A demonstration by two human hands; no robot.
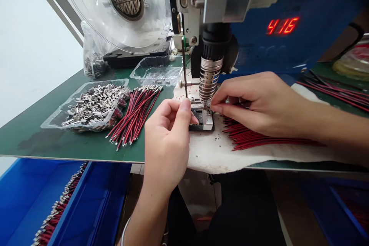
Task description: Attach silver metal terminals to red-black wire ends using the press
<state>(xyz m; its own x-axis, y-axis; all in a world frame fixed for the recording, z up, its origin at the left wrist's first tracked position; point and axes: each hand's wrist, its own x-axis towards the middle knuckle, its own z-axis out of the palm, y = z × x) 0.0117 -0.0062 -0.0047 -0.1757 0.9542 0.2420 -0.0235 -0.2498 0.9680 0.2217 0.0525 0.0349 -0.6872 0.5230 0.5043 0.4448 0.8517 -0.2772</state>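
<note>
My left hand (170, 142) is closed in a pinch at the left side of a small metal fixture (208, 120); what its fingertips hold, if anything, is hidden. From the other side, my right hand (256, 103) pinches a thin wire by its end, right under the spring-wrapped tip (211, 78) of the blue machine (268, 54). Beneath the right hand lies a bundle of red-and-black wires (253, 140) on a white cloth (213, 157). Left of my left hand is a pile of wires with metal connectors on their ends (135, 117).
A clear tray (52, 123) heaped with small metal connectors (92, 103) stands at the left, with another clear tray (161, 71) behind it. A large clear reel (86, 0) rises at the back. Below the table edge sits a blue bin (95, 200) with finished-looking wires. More wires (340, 94) lie far right.
</note>
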